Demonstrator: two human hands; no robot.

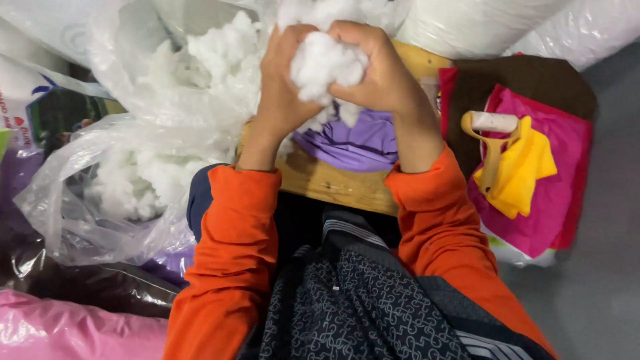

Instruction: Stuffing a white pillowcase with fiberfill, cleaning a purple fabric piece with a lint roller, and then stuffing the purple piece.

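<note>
Both hands, in orange sleeves, press together on a fluffy clump of white fibre stuffing [325,63], the left hand [283,80] and the right hand [377,67] each closed around it in a firm grip above a folded piece of purple fabric [360,143] lying on the wooden table [333,187]. To the left, a clear plastic bag [113,167] holds more white stuffing. To the right, a yellow-handled roller [492,143] rests on yellow and pink cloths.

White fluffy stuffing clump [323,63], bunched, above purple fabric [357,141], loose, crumpled
</note>
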